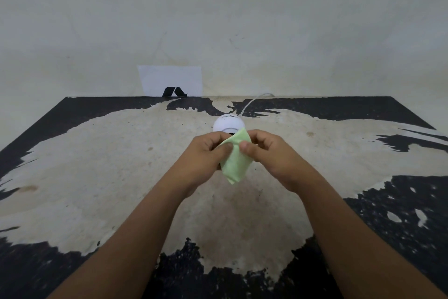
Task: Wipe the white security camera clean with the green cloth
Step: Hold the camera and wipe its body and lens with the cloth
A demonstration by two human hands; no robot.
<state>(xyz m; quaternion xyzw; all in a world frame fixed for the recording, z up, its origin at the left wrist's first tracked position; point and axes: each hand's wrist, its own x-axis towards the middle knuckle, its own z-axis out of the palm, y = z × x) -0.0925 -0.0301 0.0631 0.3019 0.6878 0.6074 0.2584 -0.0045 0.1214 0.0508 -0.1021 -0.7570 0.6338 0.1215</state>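
The round white plastic security camera [229, 124] stands upright at the middle of the worn black-and-cream table [97, 165], its white cable [249, 102] running back toward the wall and its dark lens band facing the person, partly hidden behind the hands. It looks light, rigid and smooth, so it is likely to slide or tip; steady it at the base, away from the lens. The left hand [206, 155] and right hand [269, 153] are held close together, both pinching the soft, limp light-green cloth [234, 163], which hangs lengthwise downward just in front of the camera.

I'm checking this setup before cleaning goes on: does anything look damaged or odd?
Yes: the table top is badly worn, its dark coating peeled off across the middle. The security camera, green cloth and cable look intact.
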